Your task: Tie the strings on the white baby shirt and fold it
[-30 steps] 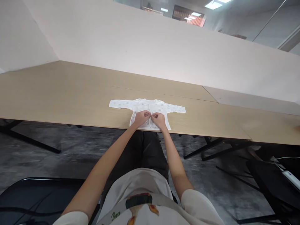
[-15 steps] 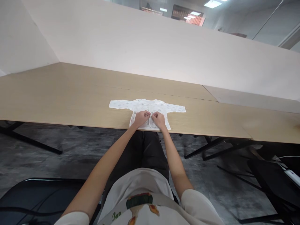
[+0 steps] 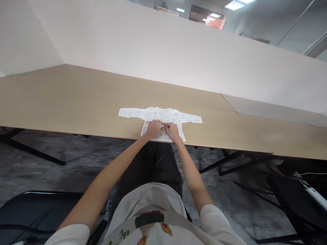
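A small white baby shirt (image 3: pixel 163 114) with a faint print lies on the wooden table, its long sleeves spread to both sides and its hem close to the table's front edge. At the middle of its front, my left hand (image 3: pixel 154 129) grips the cloth with bent fingers. My right hand (image 3: pixel 171 130) pinches the shirt's front opening just beside it, the fingertips of both hands nearly touching. Whatever small fastening may be between the fingers is hidden.
The wooden table (image 3: pixel 76 98) runs across the whole view, with a white partition (image 3: pixel 158 47) behind it. A black chair (image 3: pixel 38 211) stands at the lower left. Another black seat (image 3: pixel 293 200) at the right bears a white power strip (image 3: pixel 316 197).
My left hand has turned over flatter, its fingers now closer to the right hand at the shirt's front. The shirt has stayed in place; the view has shifted slightly.
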The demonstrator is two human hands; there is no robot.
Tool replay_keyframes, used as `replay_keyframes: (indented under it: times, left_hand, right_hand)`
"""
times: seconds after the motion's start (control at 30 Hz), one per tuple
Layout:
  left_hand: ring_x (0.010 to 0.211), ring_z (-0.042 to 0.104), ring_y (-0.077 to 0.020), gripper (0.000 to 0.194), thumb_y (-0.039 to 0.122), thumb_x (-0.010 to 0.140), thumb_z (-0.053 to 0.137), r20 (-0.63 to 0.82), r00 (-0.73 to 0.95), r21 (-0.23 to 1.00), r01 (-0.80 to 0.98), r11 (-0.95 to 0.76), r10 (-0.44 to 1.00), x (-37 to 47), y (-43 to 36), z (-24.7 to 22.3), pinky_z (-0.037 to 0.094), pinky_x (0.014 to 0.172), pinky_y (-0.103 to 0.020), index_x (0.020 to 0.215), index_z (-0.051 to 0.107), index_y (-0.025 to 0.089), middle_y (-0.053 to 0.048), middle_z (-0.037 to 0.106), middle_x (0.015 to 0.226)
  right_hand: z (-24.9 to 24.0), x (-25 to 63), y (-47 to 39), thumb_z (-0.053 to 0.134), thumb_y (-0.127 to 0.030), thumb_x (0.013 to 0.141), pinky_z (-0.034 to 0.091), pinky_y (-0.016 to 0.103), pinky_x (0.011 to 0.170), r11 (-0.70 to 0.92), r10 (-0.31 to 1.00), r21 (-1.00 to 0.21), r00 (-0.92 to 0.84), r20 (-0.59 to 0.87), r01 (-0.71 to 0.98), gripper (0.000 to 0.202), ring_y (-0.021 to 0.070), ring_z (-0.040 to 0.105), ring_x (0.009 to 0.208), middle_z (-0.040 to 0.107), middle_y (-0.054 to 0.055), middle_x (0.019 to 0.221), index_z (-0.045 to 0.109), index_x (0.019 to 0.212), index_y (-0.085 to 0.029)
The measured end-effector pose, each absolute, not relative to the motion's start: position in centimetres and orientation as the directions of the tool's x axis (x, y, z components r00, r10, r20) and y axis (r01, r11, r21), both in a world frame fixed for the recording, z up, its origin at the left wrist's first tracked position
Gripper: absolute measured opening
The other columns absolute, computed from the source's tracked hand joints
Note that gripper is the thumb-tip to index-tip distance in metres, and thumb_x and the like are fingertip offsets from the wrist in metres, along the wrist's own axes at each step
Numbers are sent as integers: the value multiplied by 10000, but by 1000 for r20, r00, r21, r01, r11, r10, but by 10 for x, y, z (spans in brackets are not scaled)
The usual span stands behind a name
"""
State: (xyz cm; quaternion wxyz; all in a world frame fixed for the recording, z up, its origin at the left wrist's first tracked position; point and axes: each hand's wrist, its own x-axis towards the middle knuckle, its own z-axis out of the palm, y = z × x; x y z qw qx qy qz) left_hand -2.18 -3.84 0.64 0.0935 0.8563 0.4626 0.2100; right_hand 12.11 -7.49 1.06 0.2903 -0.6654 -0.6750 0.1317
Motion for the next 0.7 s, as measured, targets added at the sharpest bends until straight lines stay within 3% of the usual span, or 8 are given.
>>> replay_keyframes:
  times: [0.13,0.23,0.33,0.5,0.6,0.7]
  left_hand:
    - [1181,586,-304,361,379,801,620,185,502,359,765,-534,845,-46,-1,18,401,1041,-436,1111,747,244,-65,693,1243]
    - [1241,543,-331,421,383,865,531,244,305,261,893,-365,921,-77,35,24,342,1077,-490,1208,693,200,-127,651,1312]
    - [1252,534,-319,471,321,922,395,206,184,186,957,-223,961,-109,61,24,367,1051,-451,1289,628,141,-178,626,1327]
    - [1238,533,-367,411,361,865,476,152,218,113,965,-236,964,-137,83,23,377,1043,-471,1110,721,138,-199,661,1233]
    - [1273,497,-416,340,364,813,568,199,242,167,947,-276,950,-133,94,34,332,1064,-547,993,727,123,-225,655,1220]
    - [1320,462,-415,341,366,855,586,346,250,270,896,-351,904,-124,102,68,243,1115,-572,1014,683,80,-239,632,1233]
  right_hand:
    - [26,153,-47,500,-165,867,422,234,723,-6,996,-499,52,77,867,259,172,619,772,720,62,826,756,899,-146]
    - [34,194,-23,442,-160,904,426,258,804,-183,959,-352,246,141,918,302,198,619,911,714,125,1026,716,1025,-128]
    - [35,231,-12,403,-225,959,406,329,935,-308,930,-208,340,140,928,352,250,584,1101,651,194,1229,652,1176,-104]
    - [41,262,-12,472,-261,949,346,463,1042,-280,959,57,277,60,958,315,323,584,1180,686,226,1151,696,1095,-94]
    - [56,276,-9,536,-257,929,412,425,967,-220,975,52,218,36,974,242,307,635,1091,709,220,1070,710,1004,-106]
    - [86,292,-1,556,-337,942,456,380,885,-161,966,-53,168,197,986,248,280,649,1004,713,197,992,677,979,-124]
